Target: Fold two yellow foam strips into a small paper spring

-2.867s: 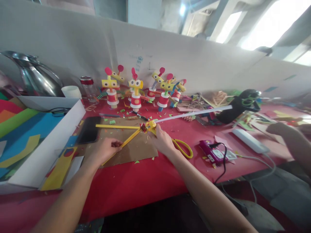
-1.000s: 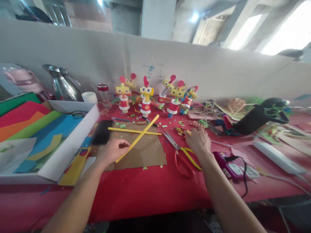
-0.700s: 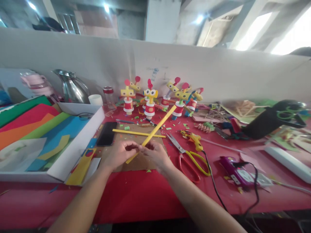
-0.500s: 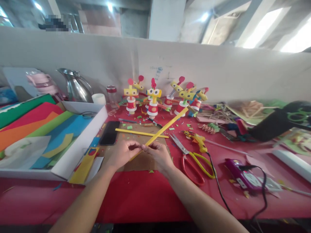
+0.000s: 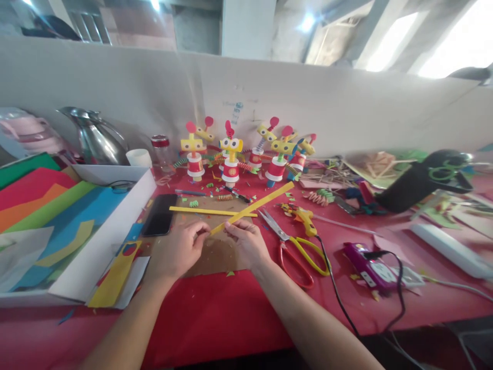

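Head view: I pinch a yellow strip [image 5: 265,201] between both hands above the brown board [image 5: 215,257]. My left hand [image 5: 181,246] has its grip closed on the near end, thumb and forefinger together; my right hand [image 5: 248,244] is clamped on the same strip a little further along. Holding it at two neighbouring spots probably steadies that short stretch, while the long free part slants up and away to the right, unsupported.

Beyond my fingers, a second yellow strip [image 5: 196,210] lies across the back of the board, and the held one crosses over it in my sight; I cannot tell whether they touch. The board seems to serve as a mat over the red worktop [image 5: 215,318].

Just right of the board, the scissors [image 5: 274,224] rest with their handles towards me, handy for my right hand. The glue gun [image 5: 307,221] lies behind them, its cord trailing towards me. The phone [image 5: 159,216] sits by the board's left side, and the paper figures [image 5: 231,167] stand at the back, out of my hands' way.
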A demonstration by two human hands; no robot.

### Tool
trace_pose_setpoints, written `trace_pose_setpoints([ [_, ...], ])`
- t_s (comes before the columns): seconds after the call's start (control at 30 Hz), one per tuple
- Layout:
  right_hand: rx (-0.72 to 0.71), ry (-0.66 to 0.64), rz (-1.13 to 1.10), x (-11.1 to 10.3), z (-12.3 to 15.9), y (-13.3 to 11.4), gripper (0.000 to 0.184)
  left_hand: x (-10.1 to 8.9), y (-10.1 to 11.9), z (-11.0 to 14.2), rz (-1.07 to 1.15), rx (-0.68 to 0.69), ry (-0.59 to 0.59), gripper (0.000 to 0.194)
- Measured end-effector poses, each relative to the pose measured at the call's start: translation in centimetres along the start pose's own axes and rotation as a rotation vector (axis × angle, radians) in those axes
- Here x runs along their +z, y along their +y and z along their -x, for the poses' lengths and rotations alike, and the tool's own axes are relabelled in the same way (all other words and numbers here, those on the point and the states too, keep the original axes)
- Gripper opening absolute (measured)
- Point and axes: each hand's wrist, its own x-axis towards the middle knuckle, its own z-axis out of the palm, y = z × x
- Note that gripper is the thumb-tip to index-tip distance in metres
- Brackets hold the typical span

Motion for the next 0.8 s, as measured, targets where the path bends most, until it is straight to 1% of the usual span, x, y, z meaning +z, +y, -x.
trace_pose_setpoints([
  [0.13, -0.032, 0.024, -0.065, 0.1, -0.1, -0.2, 0.017, 0.0, -0.1, -0.1, -0.016, 0.072, 0.048, 0.019],
  [0.3, -0.103, 0.082, -0.2, -0.4, -0.5, -1.1, 0.016, 0.2, -0.6, -0.3, 0.004, 0.115, 0.048, 0.018],
  [0.4, -0.129, 0.131, -0.265, -1.0, -1.0, -2.1, 0.018, 0.2, -1.1, -0.4, 0.0, 0.118, 0.047, 0.017],
  [0.6, -0.255, 0.263, -0.318, -2.3, -1.8, -4.2, 0.019, 0.2, -2.0, -0.7, -0.034, 0.091, 0.052, 0.017],
  [0.7, -0.26, 0.271, -0.342, -2.6, -2.0, -4.5, 0.019, 0.1, -2.4, -0.8, -0.038, 0.105, 0.067, 0.018],
  [0.73, -0.258, 0.262, -0.339, -2.6, -2.0, -4.5, 0.019, 0.1, -2.5, -0.7, -0.034, 0.107, 0.098, 0.019],
  [0.77, -0.259, 0.254, -0.332, -2.6, -2.0, -4.4, 0.019, 0.0, -2.4, -0.5, -0.028, 0.102, 0.159, 0.019],
  [0.8, -0.266, 0.25, -0.326, -2.6, -2.0, -4.3, 0.019, -0.1, -2.2, -0.3, -0.018, 0.091, 0.248, 0.02],
])
